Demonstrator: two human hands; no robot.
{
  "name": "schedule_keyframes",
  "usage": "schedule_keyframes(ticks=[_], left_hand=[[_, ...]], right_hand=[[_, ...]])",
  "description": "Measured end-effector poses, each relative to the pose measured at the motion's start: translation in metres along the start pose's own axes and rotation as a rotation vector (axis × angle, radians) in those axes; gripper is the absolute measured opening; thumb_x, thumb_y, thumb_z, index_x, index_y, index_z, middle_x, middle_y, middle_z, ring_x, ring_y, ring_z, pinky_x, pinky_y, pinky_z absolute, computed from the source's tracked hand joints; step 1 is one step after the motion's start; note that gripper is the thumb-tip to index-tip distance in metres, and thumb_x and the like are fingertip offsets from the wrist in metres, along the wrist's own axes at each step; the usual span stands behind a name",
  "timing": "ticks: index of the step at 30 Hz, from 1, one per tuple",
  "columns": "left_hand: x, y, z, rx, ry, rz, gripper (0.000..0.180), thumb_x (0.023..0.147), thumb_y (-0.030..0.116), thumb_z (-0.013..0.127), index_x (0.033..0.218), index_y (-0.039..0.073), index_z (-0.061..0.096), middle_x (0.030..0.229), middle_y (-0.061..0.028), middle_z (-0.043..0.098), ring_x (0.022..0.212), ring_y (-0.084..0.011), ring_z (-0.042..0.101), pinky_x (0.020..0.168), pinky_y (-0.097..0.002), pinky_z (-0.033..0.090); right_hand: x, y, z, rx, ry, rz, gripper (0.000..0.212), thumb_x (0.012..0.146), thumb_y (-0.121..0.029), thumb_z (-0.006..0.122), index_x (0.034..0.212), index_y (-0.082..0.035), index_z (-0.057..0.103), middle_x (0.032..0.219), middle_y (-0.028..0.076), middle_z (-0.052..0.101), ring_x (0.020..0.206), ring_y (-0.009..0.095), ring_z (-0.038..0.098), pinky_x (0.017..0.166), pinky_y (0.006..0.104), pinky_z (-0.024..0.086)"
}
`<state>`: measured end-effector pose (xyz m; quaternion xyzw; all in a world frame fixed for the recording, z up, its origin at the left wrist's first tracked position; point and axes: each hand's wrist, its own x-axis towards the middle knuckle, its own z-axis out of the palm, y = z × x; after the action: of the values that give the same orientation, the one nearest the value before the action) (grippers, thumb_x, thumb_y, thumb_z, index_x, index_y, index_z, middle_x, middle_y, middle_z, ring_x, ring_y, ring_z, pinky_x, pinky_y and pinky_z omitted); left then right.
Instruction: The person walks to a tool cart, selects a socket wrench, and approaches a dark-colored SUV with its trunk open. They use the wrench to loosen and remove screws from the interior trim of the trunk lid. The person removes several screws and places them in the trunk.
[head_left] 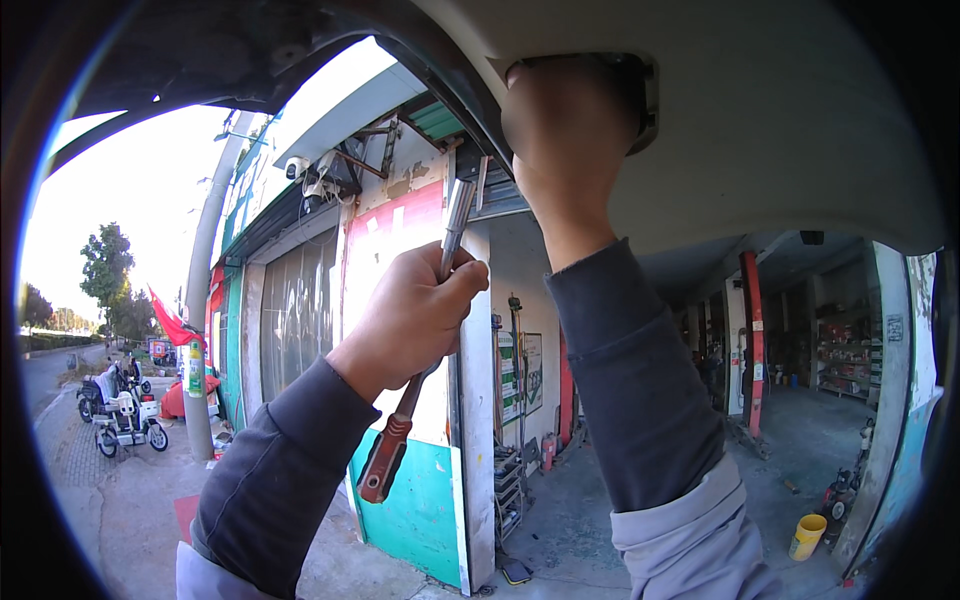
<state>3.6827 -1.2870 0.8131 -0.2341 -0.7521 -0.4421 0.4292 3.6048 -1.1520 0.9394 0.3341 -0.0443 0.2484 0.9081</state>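
Observation:
My left hand (415,310) is closed around a red-handled socket driver (385,462). Its handle hangs below my fist, and a shiny chrome cylindrical end points up and slightly right above it. Overhead, my right hand (572,130) reaches into a dark oval recess (640,100) in a pale grey trim panel (780,130). That hand is blurred and its fingers are mostly hidden in the recess, so what they touch cannot be seen. The raised panel looks like the inside of a vehicle's tailgate.
The dark edge of the raised panel (470,80) curves beside my right hand. Beyond stand a red-and-green wall (410,490), a workshop with a red post (752,330), and a yellow bucket (806,538). Outside left are a pole (205,260) and a parked scooter (128,415).

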Motion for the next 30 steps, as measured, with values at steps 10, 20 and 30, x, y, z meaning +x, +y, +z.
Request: schedule_keyframes(ticks=[10, 20, 30], left_hand=[[0.001, -0.003, 0.002, -0.011, -0.005, -0.007, 0.015, 0.103, 0.014, 0.056, 0.093, 0.004, 0.055, 0.057, 0.0079, 0.04, 0.041, -0.0033, 0.035, 0.039, -0.0228, 0.029], [0.0, -0.003, 0.0, -0.028, -0.013, -0.005, 0.015, 0.104, 0.015, 0.056, 0.094, 0.003, 0.055, 0.057, 0.0073, 0.041, 0.041, -0.0037, 0.036, 0.039, -0.0229, 0.03], [-0.001, -0.002, 0.0, -0.026, -0.007, -0.017, 0.016, 0.104, 0.015, 0.056, 0.093, 0.003, 0.054, 0.058, 0.0073, 0.041, 0.041, -0.0038, 0.036, 0.039, -0.0227, 0.029]], right_hand=[[-0.012, 0.001, 0.001, -0.128, -0.094, 0.03, 0.018, 0.08, -0.005, 0.069, 0.097, -0.011, 0.068, 0.096, 0.011, 0.068, 0.089, 0.033, 0.065, 0.073, 0.0448, 0.053], [-0.009, -0.007, 0.012, 0.234, 0.091, 0.249, 0.007, 0.081, -0.005, 0.06, 0.086, -0.002, 0.065, 0.081, 0.018, 0.062, 0.075, 0.04, 0.061, 0.07, 0.0449, 0.052], [-0.007, -0.012, 0.006, 0.363, -0.073, 0.491, 0.011, 0.095, -0.009, 0.066, 0.094, 0.002, 0.065, 0.081, 0.007, 0.07, 0.071, 0.013, 0.067, 0.07, 0.027, 0.053]])
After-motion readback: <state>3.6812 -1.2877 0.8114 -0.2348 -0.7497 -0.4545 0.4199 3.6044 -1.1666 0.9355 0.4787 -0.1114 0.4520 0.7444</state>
